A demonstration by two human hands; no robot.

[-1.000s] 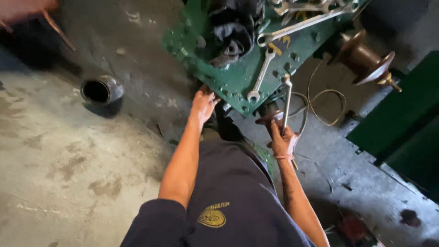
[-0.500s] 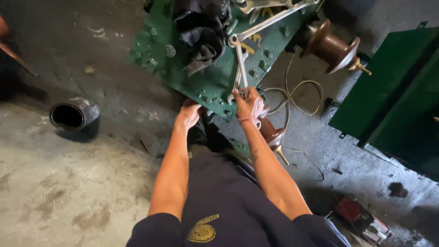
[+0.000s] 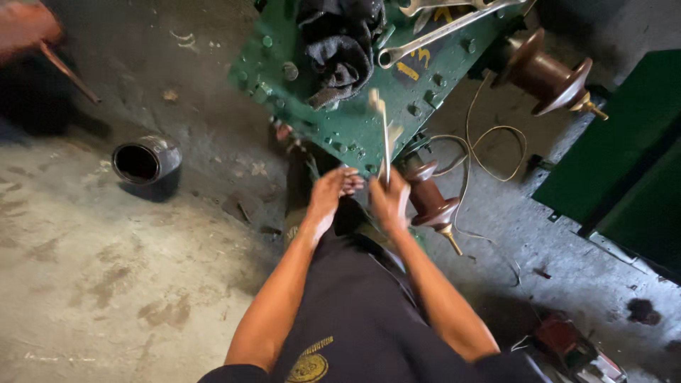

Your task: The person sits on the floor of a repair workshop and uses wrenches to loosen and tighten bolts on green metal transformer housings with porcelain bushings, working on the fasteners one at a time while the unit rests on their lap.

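Observation:
My right hand (image 3: 390, 204) is closed around the lower end of a slim spanner (image 3: 383, 131), which stands nearly upright over the near edge of a green bolted metal plate (image 3: 340, 124). Beside it, my left hand (image 3: 332, 193) has its fingers spread, with the fingertips close to the spanner's lower end and nothing in its grasp. Just right of my right hand, a brown ribbed insulator (image 3: 431, 200) hangs below the plate's edge. On the plate lie a dark rag (image 3: 340, 42) and a long spanner (image 3: 440, 32).
A second brown insulator (image 3: 550, 74) sticks out at the plate's right, with a looped wire (image 3: 489, 149) below it. A grey pipe piece (image 3: 145, 159) lies on the stained concrete floor at left. A green cabinet (image 3: 624, 163) stands at right. Another person's hand (image 3: 25, 25) is at top left.
My right hand has come down from the plate's top to its near edge, with the spanner now upright in it. My left hand has moved in close beside it.

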